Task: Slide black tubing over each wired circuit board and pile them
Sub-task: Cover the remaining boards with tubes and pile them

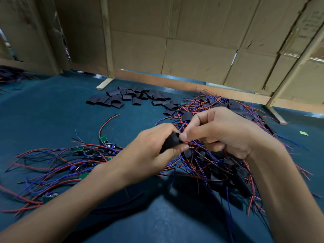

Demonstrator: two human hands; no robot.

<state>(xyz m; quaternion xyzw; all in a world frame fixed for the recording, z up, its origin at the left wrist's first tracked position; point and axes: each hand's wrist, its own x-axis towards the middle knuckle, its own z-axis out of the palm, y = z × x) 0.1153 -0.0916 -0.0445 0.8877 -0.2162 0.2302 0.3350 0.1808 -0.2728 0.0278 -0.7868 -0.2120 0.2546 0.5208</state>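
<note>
**Sleeve going on over the wires, mid-surface**

At the left of the dark teal surface lies a loose spread of bare green circuit boards with red and blue wire tails, not yet sleeved. Behind them, towards the cardboard wall, sits a scatter of short flattened black tubing pieces.

In the middle, the left hand has its fingers and thumb curled round one black tubing sleeve, holding it by its flanks. Just to its right, the right hand pinches thin wires at the sleeve's mouth between thumb and forefinger; whether the board is already inside cannot be told.

Under and beyond the right hand lies the tangled heap of sleeved boards with trailing wires.

The sleeve looks light, soft and easily squashed flat, so it is probably best held lightly by its edges so the mouth stays open. The wires seem limp and prone to snagging; gathering them close to the board should steer better than holding their ends.
</note>
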